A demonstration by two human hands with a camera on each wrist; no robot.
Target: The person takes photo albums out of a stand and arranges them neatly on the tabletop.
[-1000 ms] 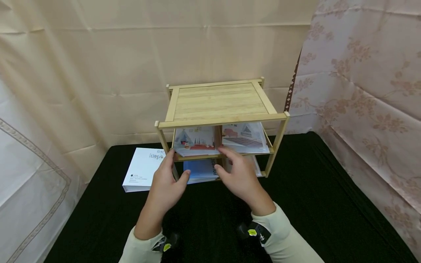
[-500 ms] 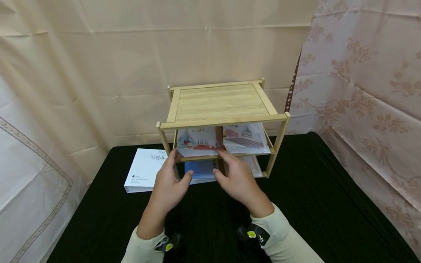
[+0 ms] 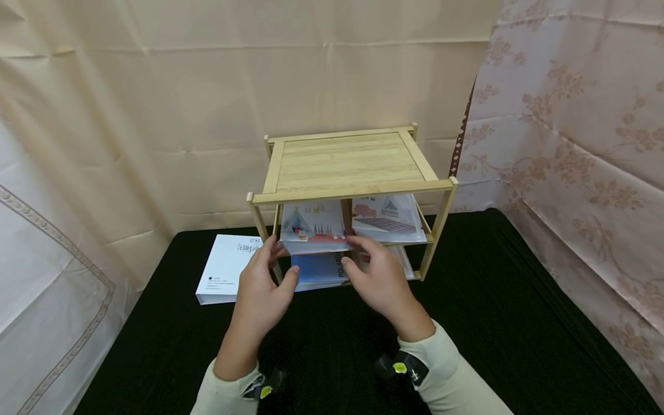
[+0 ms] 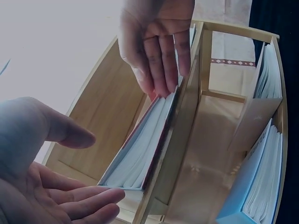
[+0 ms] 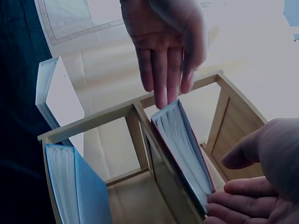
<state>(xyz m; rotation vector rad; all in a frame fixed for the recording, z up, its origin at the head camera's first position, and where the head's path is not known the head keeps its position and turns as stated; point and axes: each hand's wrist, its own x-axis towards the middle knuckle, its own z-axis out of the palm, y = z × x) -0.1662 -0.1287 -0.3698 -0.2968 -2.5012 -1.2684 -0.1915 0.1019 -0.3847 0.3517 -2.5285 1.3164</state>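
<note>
A book with a tent picture on its cover (image 3: 313, 222) lies on the left half of the middle level of a small wooden shelf (image 3: 350, 161). Its front edge juts a little past the shelf rail. My left hand (image 3: 263, 288) touches the book's left end with extended fingers, the thumb held apart from it. At the other end, the fingertips of my right hand (image 3: 381, 282) touch the book, thumb also raised away. In the left wrist view, the book's page edges (image 4: 140, 149) show between the two hands.
A second illustrated book (image 3: 388, 219) lies on the right half of that level. Below are a blue book (image 3: 317, 267) and a pale one (image 3: 402, 260). A white book (image 3: 225, 268) lies left of the shelf on the dark tablecloth (image 3: 332, 357). Curtains hang behind.
The tent-cover book has come slightly forward and to the right, its front edge now over the rail. Both hands stay at its ends; the right has shifted slightly right.
</note>
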